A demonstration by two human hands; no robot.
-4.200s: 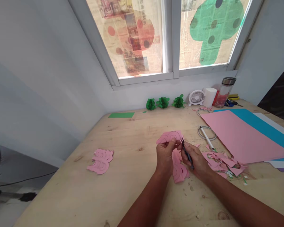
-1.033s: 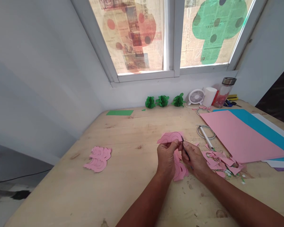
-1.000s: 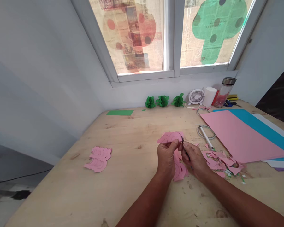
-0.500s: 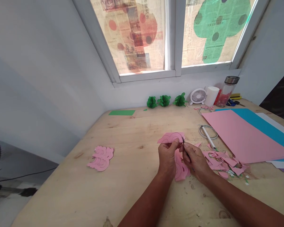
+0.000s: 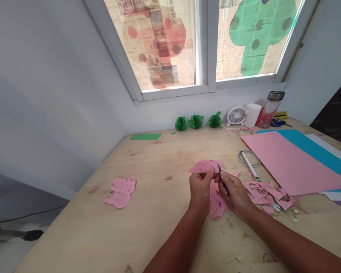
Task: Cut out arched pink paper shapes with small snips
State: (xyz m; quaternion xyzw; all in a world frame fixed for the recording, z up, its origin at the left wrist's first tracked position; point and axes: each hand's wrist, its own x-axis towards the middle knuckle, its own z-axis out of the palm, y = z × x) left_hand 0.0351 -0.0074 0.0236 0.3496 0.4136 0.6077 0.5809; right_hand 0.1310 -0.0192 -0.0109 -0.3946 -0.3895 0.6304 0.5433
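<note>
Between thumb and fingers, my left hand (image 5: 200, 187) pinches a pink paper piece (image 5: 201, 166) with curved lines drawn on it. My right hand (image 5: 235, 191) is closed round a small dark tool (image 5: 224, 185), mostly hidden by the fingers, that looks like scissors; its tip meets the right end of the paper. More pink paper with drawn curves (image 5: 216, 204) lies on the table beneath and between my hands. Pink offcuts (image 5: 261, 193) are scattered just right of my right hand. A pile of cut scalloped pink pieces (image 5: 121, 192) lies to the left.
Large pink (image 5: 292, 163) and blue sheets (image 5: 298, 142) lie at the right, beside a white pen (image 5: 249, 165). Along the wall stand green paper shapes (image 5: 196, 121), a small fan (image 5: 236, 115), a white roll (image 5: 252, 115) and a bottle (image 5: 271, 109). A green strip (image 5: 145, 137) lies at the back left.
The view has shifted slightly. My hands keep almost the same pose, and the dark tool shows a little more between the fingers of my right hand.
</note>
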